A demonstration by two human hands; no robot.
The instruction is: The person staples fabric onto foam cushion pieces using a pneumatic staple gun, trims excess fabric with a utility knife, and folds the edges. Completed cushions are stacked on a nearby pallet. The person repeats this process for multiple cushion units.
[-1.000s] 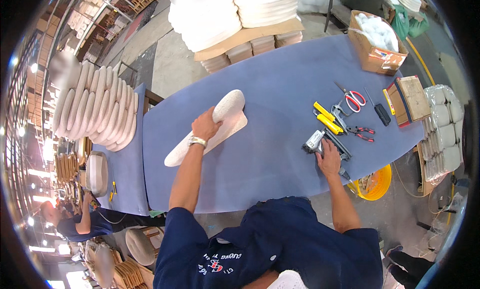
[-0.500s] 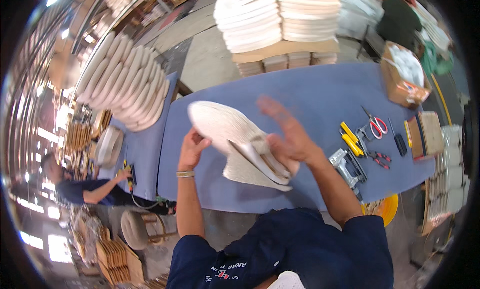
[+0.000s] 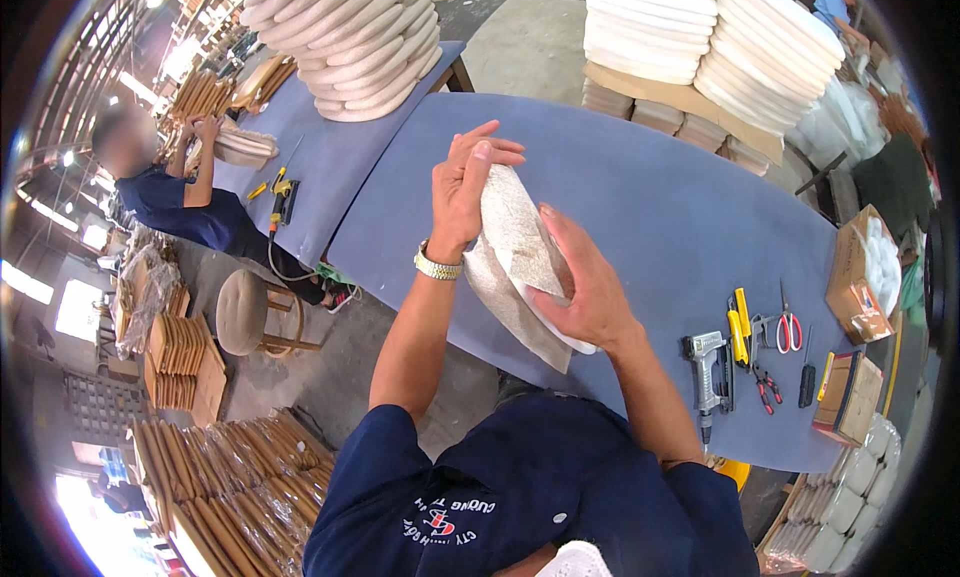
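A cream textured fabric-covered pad [image 3: 515, 222] is held up on edge over the blue table, its narrow outline tilted and a loose fabric flap [image 3: 510, 302] hanging toward my body. My right hand [image 3: 590, 292] grips its near right side, thumb on the fabric face; some of those fingers are hidden. Against the far left end lies my left hand [image 3: 468, 182], its fingers stretched out past the pad's top edge and its palm beside the fabric. The pad's underside is mostly out of sight.
On the table's right lie a staple gun [image 3: 708, 372], a yellow-handled tool [image 3: 740, 327], red-handled scissors [image 3: 788, 327], pliers [image 3: 767, 387] and a black-handled screwdriver [image 3: 806, 382]. Boxes [image 3: 850, 397] line the right edge. Stacked pads [image 3: 350, 47] stand far left, near a co-worker [image 3: 180, 192].
The pad has been turned from lying broad side up to standing narrow on edge. My left hand moved up to its far end; my right hand closed on its near side. The view swung leftward.
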